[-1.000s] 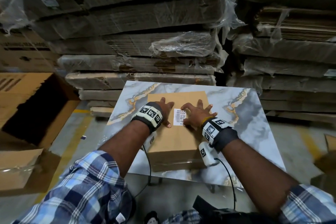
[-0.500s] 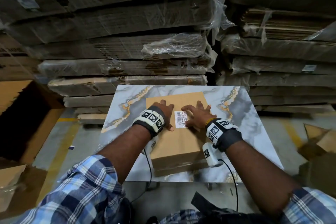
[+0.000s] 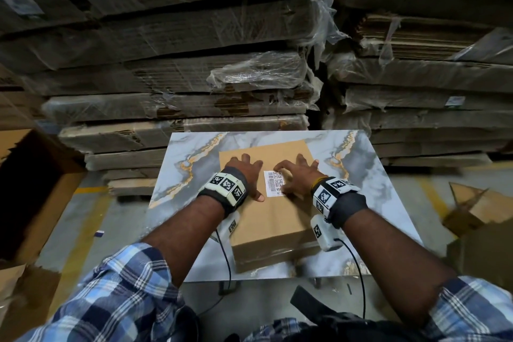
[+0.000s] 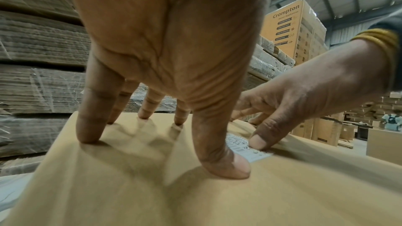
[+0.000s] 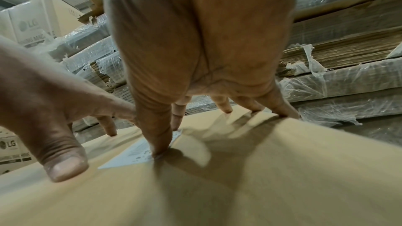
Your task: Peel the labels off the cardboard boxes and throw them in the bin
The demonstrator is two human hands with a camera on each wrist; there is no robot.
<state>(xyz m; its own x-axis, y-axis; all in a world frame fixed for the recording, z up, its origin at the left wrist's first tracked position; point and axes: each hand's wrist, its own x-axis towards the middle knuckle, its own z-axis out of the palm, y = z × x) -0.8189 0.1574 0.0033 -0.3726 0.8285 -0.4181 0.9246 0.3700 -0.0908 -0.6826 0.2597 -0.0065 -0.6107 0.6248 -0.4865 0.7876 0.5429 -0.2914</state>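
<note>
The right hand (image 3: 298, 176) is spread on top of the cardboard box (image 3: 266, 219), fingertips down, with the thumb tip (image 4: 260, 142) pressing on the right edge of the white label (image 3: 274, 183) and the forefinger at the label's far corner. Nothing is pinched between them; the label lies flat against the box. The left hand (image 3: 247, 172) sits just left of the label, fingers splayed and straight, bearing down on the box top, its thumb (image 4: 226, 162) planted beside the label's near left corner.

The label, printed with a barcode and square codes, is stuck roughly at the middle of the box top, between the two hands. The box lies flat on a marble-patterned table (image 3: 388, 189), with bare table showing on its left, right and far sides.

Beyond the table, at the far side, stand tall stacks of flattened cardboard (image 3: 177, 83) bound in torn plastic wrap. On the left an open cardboard carton (image 3: 36, 189) stands on the floor, its inside dark. On the right, loose pieces of cardboard (image 3: 477, 208) lie on the floor.
</note>
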